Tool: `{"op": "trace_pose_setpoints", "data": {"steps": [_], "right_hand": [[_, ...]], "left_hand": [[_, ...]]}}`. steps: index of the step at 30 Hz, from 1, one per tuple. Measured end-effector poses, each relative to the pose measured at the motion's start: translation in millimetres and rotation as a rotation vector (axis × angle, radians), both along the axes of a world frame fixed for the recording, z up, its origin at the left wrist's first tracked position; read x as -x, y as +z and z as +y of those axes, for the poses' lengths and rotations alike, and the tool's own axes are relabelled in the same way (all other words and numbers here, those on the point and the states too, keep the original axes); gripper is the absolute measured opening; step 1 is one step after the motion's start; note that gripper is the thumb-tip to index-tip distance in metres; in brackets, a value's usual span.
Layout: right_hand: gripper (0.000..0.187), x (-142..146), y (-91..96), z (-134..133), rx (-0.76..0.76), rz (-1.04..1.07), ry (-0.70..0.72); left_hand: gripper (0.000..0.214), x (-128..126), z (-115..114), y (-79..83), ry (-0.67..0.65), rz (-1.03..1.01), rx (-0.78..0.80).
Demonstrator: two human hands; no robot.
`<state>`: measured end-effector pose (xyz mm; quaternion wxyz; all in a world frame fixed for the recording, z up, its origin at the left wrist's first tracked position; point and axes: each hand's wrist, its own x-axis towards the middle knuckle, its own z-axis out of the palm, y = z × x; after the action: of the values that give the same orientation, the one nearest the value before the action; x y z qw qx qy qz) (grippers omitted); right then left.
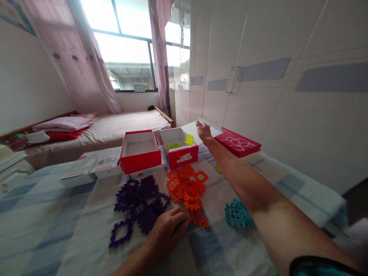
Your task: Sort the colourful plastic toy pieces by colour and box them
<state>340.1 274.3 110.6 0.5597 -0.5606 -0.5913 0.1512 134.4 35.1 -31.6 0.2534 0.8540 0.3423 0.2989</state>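
Observation:
My right hand (203,130) is stretched out over the white lid flap of a red and white box (184,156), its fingers loosely bent with nothing visible in them. Just left of it, a yellow-green interlocking piece (189,139) shows at the box's rim, apart from the hand. More yellow-green pieces (173,146) lie inside that box. My left hand (169,226) rests on the cloth, fingers curved and thumb apart. It lies between the purple interlocking pieces (148,188) and the orange interlocking pieces (189,186); no piece shows in its grasp.
Teal pieces (238,214) lie stacked beneath my right forearm, and a yellow-green piece (219,169) sits beside it. A second red box (140,161), a white box (92,166) and a dark red box (238,142) line the back. Beyond are a bed (126,124) and wardrobe (258,46).

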Motion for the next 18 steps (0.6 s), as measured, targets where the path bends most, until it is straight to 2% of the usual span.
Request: {"op": "trace_pose_setpoints", "data": {"steps": [3, 6, 8, 11, 14, 18], "right_hand": [[0.021, -21.7, -17.7, -23.7, -0.035, -0.098, -0.129], [0.019, -72.7, -46.5, -59.5, 0.032, -0.248, -0.124], [0.025, -110.9, -66.5, -78.9, 0.211, -0.544, -0.046], [0.050, -151.7, -92.3, -93.4, 0.435, -0.760, 0.041], [0.062, -161.5, -107.8, -92.8, 0.538, -0.793, 0.081], [0.070, -150.0, -111.0, -83.3, 0.579, -0.755, 0.050]], "left_hand": [[0.022, -0.8, 0.3, -0.5, -0.001, -0.003, 0.001], [0.022, -2.4, 1.3, 1.6, 0.000, -0.003, -0.005], [0.023, -2.7, 1.7, 3.3, 0.000, 0.003, -0.004], [0.022, -2.4, 1.9, 4.6, -0.004, -0.001, -0.010], [0.021, -2.3, 1.7, 4.6, -0.011, -0.004, -0.010], [0.022, -2.1, 0.9, 4.0, -0.010, -0.016, -0.007]]}}
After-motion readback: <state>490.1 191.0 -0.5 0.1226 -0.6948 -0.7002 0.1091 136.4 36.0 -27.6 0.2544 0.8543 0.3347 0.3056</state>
